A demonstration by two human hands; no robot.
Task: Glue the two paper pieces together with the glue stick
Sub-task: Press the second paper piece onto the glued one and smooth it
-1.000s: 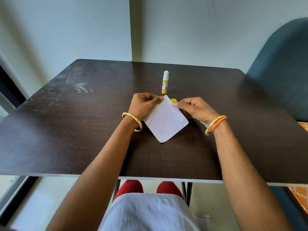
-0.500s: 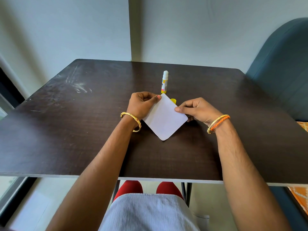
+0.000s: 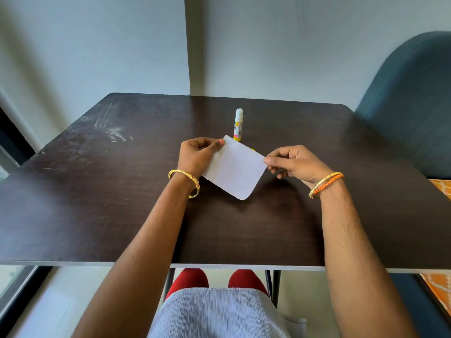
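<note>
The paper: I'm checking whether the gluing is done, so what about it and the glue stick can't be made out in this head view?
- Paper: one white sheet shows; a second piece behind it, or any glue, is hidden by its near face.
- Yellow cap: only a sliver shows past the paper's edge.
- Glue stick: label print too small to read.
- Left hand and right hand: fingers behind the paper are hidden.

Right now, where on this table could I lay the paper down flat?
The widest bare patch is the near strip of the table, between the two forearms and the front edge. Bare wood also lies left of the left hand and right of the right hand. It is crowded behind the paper, where the glue stick stands upright beside something small and yellow.
</note>
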